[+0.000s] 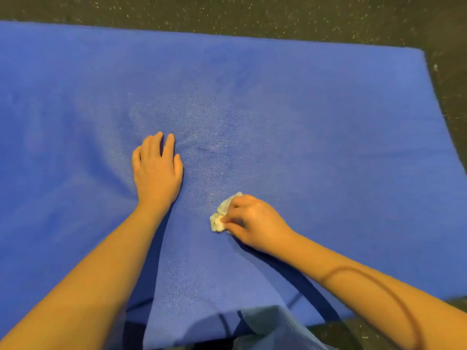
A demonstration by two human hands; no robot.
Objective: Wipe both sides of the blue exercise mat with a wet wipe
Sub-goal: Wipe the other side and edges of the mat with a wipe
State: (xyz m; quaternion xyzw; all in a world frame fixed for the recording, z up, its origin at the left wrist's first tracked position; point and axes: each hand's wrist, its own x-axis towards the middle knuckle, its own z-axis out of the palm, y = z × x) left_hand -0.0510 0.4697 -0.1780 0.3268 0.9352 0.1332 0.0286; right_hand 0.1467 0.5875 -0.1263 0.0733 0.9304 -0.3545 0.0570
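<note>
Here, the blue exercise mat, spread flat and filling most of the view, with a paler, damp-looking sheen across its middle. Toward the mat's near edge, right of its centre, a crumpled white wet wipe down against the surface, pinched between the curled fingers and thumb of the right hand. Just left of the mat's centre, the left hand palm down on the foam, fingers straight and relaxed, grasping nothing. Beyond the mat's far and right edges, dark speckled floor. Over the mat's near edge, blurred grey fabric.
</note>
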